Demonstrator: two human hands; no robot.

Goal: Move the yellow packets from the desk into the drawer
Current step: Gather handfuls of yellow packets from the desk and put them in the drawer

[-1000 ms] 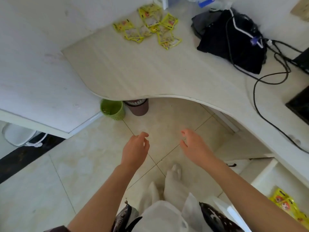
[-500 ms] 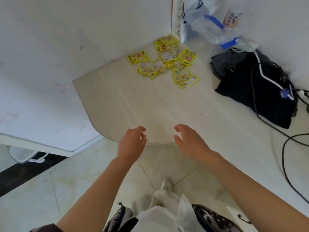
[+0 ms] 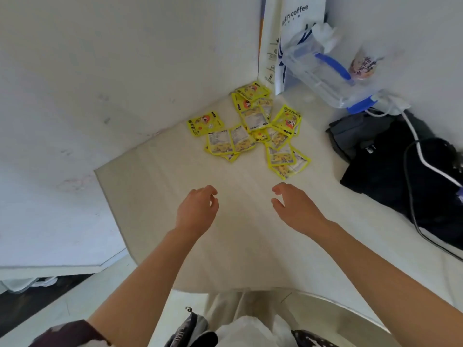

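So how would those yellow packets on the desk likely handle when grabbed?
The yellow packets look like thin, flat sachets, so probably light and floppy. Their glossy film may be slippery, and since they overlap in a loose pile, some would likely slide off. Neither the left hand nor the right hand touches them.

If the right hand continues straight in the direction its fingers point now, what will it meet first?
Probably the nearest yellow packets, the pair lying at the near right edge of the pile. Only bare desk shows between them and the right hand, whose height above the desk is unclear.
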